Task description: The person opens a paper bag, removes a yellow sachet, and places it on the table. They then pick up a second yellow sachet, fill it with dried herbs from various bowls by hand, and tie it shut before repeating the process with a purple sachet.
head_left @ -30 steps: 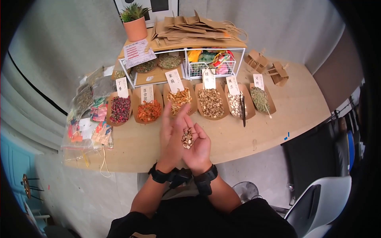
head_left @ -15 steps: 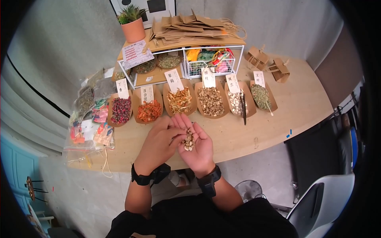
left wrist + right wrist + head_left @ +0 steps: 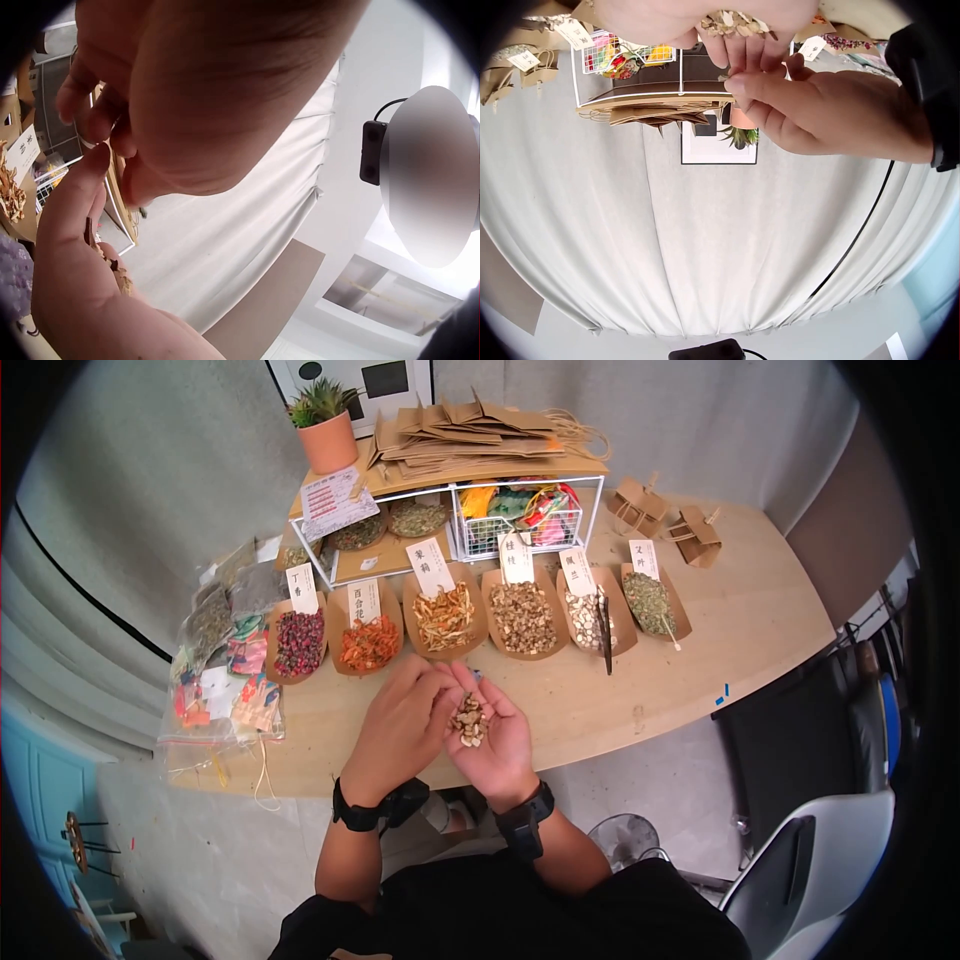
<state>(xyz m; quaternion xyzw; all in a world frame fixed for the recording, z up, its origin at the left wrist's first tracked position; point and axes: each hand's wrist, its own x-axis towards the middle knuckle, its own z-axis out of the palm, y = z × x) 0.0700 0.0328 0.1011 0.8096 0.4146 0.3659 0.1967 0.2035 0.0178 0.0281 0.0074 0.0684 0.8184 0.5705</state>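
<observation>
My right hand (image 3: 497, 746) lies palm up above the table's front edge, its fingers extended. On its palm rests a small heap of chopped, brown-and-cream dried herb pieces (image 3: 468, 720). From the left, my left hand (image 3: 396, 730) reaches over it, back upward and fingers bent, fingertips right at the heap's edge. In the right wrist view its thumb and forefinger pinch a tiny dried herb piece (image 3: 724, 77) in front of the right fingers. Just beyond the hands stand paper trays of dried yellow flowers (image 3: 445, 617) and similar chopped brown pieces (image 3: 522, 617).
More labelled trays hold dark red buds (image 3: 299, 643), orange petals (image 3: 369, 643), pale slices (image 3: 587, 618) with black tweezers (image 3: 606, 635), and green leaves (image 3: 648, 600). Behind stands a shelf (image 3: 595, 472) with folded paper bags (image 3: 470, 438). Plastic bags (image 3: 225, 670) lie at left.
The left hand, earlier upright with fingers extended over the right palm, has turned down and bent its fingers at the heap. The right hand stays palm up, and the heap is more exposed.
</observation>
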